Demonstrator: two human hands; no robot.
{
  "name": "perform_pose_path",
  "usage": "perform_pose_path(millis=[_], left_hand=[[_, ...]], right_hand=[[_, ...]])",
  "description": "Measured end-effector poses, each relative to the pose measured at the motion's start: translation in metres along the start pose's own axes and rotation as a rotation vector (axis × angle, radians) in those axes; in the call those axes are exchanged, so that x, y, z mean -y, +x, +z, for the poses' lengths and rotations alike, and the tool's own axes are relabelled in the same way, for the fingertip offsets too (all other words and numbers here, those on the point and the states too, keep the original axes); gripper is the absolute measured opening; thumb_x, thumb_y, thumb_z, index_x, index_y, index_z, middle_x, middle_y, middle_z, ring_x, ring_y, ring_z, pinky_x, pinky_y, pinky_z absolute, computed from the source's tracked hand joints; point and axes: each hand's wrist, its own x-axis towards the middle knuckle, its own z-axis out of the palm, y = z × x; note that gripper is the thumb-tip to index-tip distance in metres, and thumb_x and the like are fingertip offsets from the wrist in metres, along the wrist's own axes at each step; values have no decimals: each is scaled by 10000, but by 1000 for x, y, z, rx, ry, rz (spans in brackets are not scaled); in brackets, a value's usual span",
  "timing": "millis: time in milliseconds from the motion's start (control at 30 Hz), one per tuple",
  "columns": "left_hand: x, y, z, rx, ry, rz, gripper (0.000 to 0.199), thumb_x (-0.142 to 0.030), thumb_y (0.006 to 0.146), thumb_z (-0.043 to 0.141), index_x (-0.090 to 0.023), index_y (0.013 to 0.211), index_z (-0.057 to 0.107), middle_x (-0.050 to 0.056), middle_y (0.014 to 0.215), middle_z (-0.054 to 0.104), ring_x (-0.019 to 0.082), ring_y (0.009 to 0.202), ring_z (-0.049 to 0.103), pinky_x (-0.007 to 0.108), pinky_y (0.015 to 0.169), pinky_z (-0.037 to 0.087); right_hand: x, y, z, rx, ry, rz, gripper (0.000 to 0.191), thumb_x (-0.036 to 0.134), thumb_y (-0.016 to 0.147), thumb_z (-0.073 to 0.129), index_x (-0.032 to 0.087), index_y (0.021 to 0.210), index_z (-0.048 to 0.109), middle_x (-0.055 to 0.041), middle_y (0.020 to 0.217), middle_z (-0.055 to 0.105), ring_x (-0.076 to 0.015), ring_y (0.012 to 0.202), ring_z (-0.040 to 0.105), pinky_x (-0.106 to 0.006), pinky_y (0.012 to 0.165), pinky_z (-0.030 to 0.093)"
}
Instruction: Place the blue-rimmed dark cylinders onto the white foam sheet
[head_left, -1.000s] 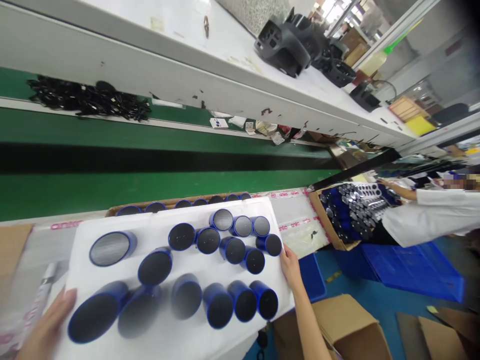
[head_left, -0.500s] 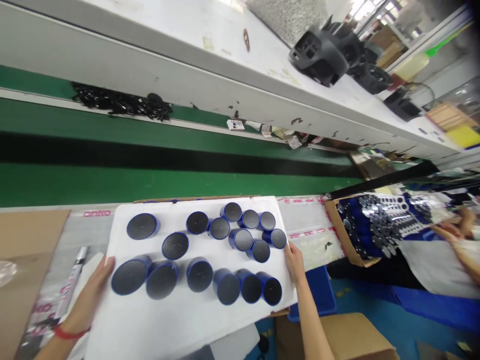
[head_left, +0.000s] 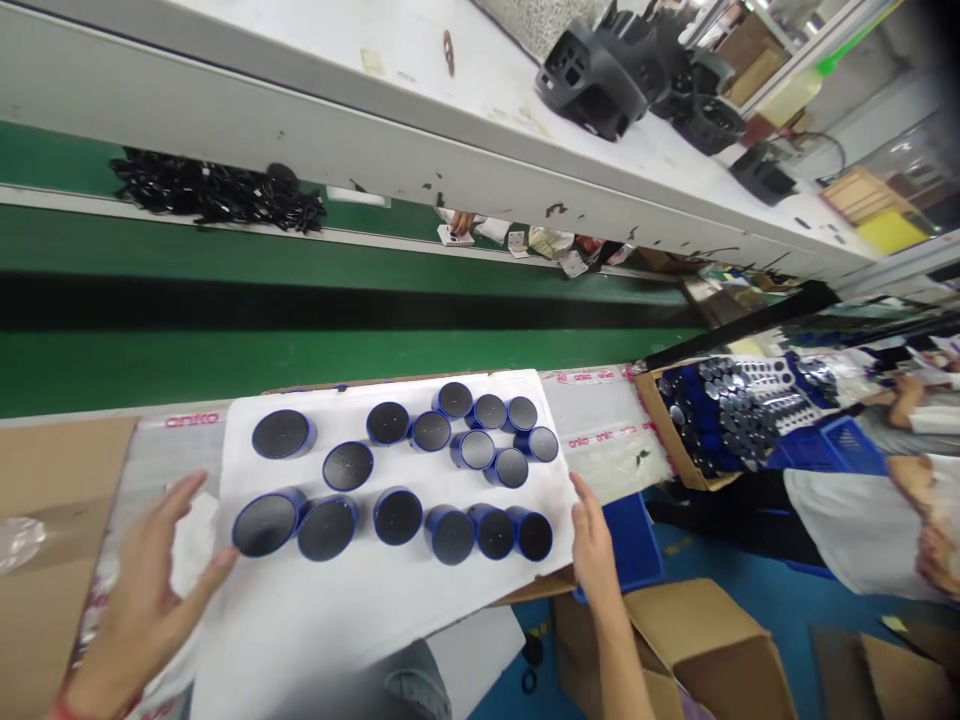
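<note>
Fingers [head_left: 180, 492] spread on left hand [head_left: 146, 600]; right hand [head_left: 593, 540] at white board [head_left: 322, 615] edge.

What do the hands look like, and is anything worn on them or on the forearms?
Both are ungloved, with no rings visible. The left hand has a red band at the wrist, cut off by the picture's edge. The right hand has no wristband, and no sleeve shows on its forearm.

A plastic-covered bench [head_left: 622, 458] bears cardboard [head_left: 64, 470] and a carton [head_left: 666, 437] of cylinders [head_left: 726, 378].
</note>
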Motion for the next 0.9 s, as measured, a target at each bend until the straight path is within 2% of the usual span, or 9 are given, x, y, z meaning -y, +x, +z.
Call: perform_pose_path(millis=[167,267,367,500,633,700,767,833,900], left_hand=[[-31,1,20,-54,171,331,813,-568,852,534,-224,1518,219,229,1446,378,477,1313,388,657,1075,312],[-38,2,35,-47,261,505,795,-531,835,610,-293,1509,262,236,1513,297,508,1309,383,650,1038,337],[-41,-3,47,-41,342,605,659,-436,851,649,-327,1451,396,244,1472,383,478,1208,493,590,934,412],[-51,-12,48,-81,386,606,544,-387,850,668,-239,1355,532,275,1367,480,480,1159,510,585,888,397],[-75,-10,40,-63,363,626,700,-491,849,638,-168,1435,433,328,1406,413,495,1226,455,614,945,336],[-89,-3,44,-3,346,695,780,-596,829,613,-226,1474,377,269,1457,416,448,1284,440,585,1016,298],[-99,3,57,72,345,771,787,-665,781,627,-302,1447,419,175,1497,434,385,1333,429,529,1081,263],[-104,7,73,109,363,810,702,-598,778,684,-308,1389,495,131,1483,472,347,1344,438,503,1103,257],[-105,6,86,104,383,816,571,-432,832,702,-262,1350,533,134,1439,519,326,1319,475,496,1078,306]], right_hand=[[26,-45,31,33,-128,-193,941,815,787,449,219,1494,273,-186,1532,320,-403,1394,345,-616,1057,383],[42,-50,46,75,-241,-328,1031,818,671,595,250,1485,314,-204,1483,359,-434,1308,426,-609,983,434],[55,-45,57,87,-349,-470,918,742,664,685,294,1425,433,-192,1433,400,-424,1219,478,-605,939,438],[63,-33,59,99,-441,-620,719,677,752,665,293,1344,531,-152,1416,433,-337,1145,521,-530,934,448],[56,-30,52,57,-507,-714,727,723,788,586,255,1339,520,-136,1403,442,-324,1203,485,-529,974,428],[50,-32,51,21,-535,-738,688,708,828,546,245,1336,514,-128,1336,492,-307,1176,507,-522,959,441],[46,-32,55,-23,-542,-765,611,660,878,516,230,1312,520,-106,1218,557,-261,1073,561,-479,906,480],[45,-29,64,-72,-522,-793,549,619,910,498,217,1282,527,-88,1127,589,-222,979,586,-429,848,513],[48,-25,75,-101,-492,-806,509,590,928,489,213,1268,530,-83,1098,600,-209,951,593,-411,828,528]])
